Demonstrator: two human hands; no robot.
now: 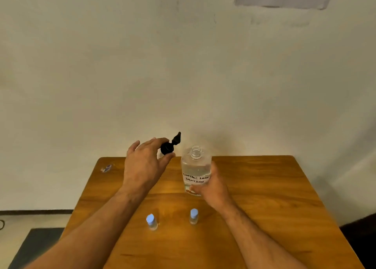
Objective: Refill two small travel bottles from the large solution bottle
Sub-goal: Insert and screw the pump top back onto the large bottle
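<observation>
Nearest, left: a small clear plastic travel bottle with a pale blue cap (151, 222) is standing upright on the brown wooden table (264, 217), cap on; I cannot tell whether any liquid is sitting in it.

Nearest, right: a second small clear travel bottle with a pale blue cap (193, 216) is standing upright a little farther back, apart from the first, also capped; its contents are too blurred to read.

Right hand: the right hand (211, 187) is gripping the lower part of the big bottle, fingers curling round its base and side.

Large container: the large clear plastic solution bottle with a handwritten white label (195, 167) is resting on the table beyond the two small ones, its neck standing open and uncapped. Clear liquid is filling it up to about the shoulder. The label is reading "CONTACT LENS SOLUTION".

Left hand: the left hand (142, 162) is hovering just left of the open neck, thumb and forefinger pinching the black plastic pump cap (168, 146), the other fingers spreading loosely apart. The cap's nozzle is pointing up and to the right, clear of the bottle.

Far left edge: a small crumpled bluish scrap (106, 168) is lying on the table's far corner.

Beyond: a plain off-white wall (183, 65) is rising behind the table.
</observation>
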